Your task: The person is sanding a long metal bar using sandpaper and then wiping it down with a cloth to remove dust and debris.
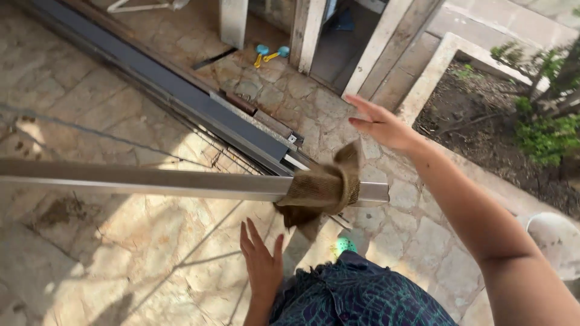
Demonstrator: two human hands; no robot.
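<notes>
A long grey metal bar runs level across the view from the left edge. A brown burlap rag is wrapped and knotted around it close to its right end. My right hand is raised above and to the right of the rag, fingers spread, holding nothing. Below the bar, my left hand hangs open with fingers pointing up, just left of the rag's dangling ends. Neither hand touches the bar or the rag.
A dark metal rail lies diagonally on the stone paving. Blue and yellow scoops lie near wooden door posts. A garden bed with plants is at right. A pale round bucket rim shows lower right.
</notes>
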